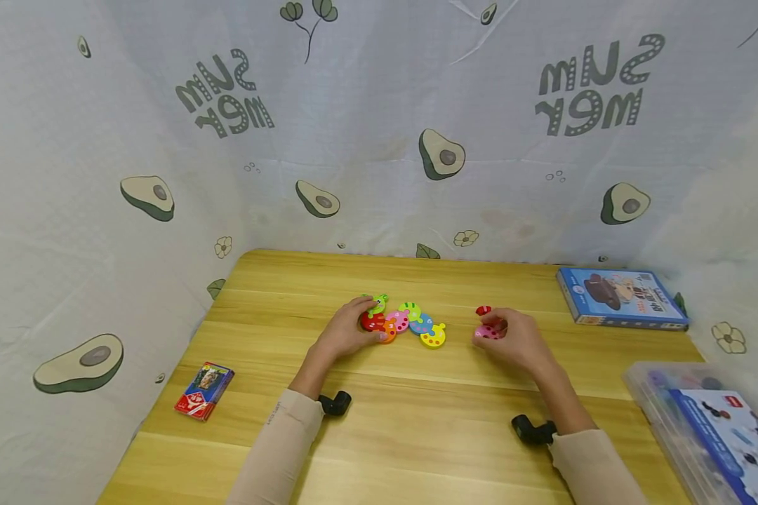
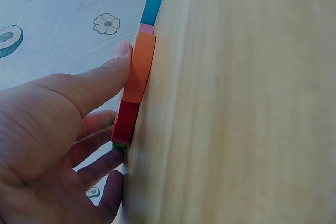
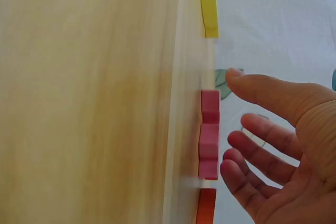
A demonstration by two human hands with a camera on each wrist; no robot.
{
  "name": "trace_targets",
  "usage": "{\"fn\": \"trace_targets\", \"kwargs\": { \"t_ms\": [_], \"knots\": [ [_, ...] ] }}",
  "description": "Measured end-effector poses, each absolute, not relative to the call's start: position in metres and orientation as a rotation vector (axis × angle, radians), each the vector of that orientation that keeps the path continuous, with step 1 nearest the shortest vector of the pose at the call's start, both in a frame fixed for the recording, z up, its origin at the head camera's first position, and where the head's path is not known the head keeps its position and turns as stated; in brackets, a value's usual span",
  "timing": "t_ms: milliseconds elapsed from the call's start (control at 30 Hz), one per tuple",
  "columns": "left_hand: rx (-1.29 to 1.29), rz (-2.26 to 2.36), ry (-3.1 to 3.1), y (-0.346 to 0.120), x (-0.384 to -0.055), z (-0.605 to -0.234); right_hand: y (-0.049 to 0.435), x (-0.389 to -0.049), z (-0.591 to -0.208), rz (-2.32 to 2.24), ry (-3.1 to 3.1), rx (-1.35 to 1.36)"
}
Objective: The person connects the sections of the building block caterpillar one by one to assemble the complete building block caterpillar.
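A wavy row of bright pieces lies flat near the middle of the wooden surface (image 1: 417,428). From left to right it has a green piece (image 1: 379,304), a red piece (image 1: 372,323), an orange piece (image 1: 389,327), a pink piece (image 1: 399,321), a light green piece (image 1: 410,311), a blue piece (image 1: 422,323) and a yellow piece (image 1: 433,337). Of the two hands, the left hand (image 1: 346,330) is loosely bent around the left end, its thumb against the orange piece; its other fingertips seem to touch the green one, but that is hard to see. The right hand (image 1: 519,339) is spread wide beside a lone pink piece (image 1: 488,333), holding nothing. A small red bit (image 1: 483,310) lies just behind that piece. A little card box (image 1: 205,391) sits at the left, a blue box (image 1: 622,298) at the back right, and a clear case (image 1: 649,393) at the front right.
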State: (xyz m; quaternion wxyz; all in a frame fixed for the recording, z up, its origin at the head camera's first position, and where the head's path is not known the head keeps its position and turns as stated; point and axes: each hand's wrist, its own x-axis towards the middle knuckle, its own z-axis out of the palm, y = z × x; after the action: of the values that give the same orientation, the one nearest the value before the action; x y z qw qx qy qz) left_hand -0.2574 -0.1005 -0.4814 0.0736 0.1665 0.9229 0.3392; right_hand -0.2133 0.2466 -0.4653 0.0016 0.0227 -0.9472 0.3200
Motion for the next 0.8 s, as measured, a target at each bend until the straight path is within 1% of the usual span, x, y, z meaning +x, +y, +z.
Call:
{"fn": "trace_targets", "kwargs": {
  "t_ms": [567,800],
  "knots": [
    [0.471,1.014,2.748,-0.103,-0.259,-0.483,0.257,-0.214,-0.466,1.000,-2.990,0.030],
    [0.497,1.027,2.738,-0.104,-0.258,-0.480,0.253,-0.223,-0.463,0.898,-3.003,0.050]
  ]
}}
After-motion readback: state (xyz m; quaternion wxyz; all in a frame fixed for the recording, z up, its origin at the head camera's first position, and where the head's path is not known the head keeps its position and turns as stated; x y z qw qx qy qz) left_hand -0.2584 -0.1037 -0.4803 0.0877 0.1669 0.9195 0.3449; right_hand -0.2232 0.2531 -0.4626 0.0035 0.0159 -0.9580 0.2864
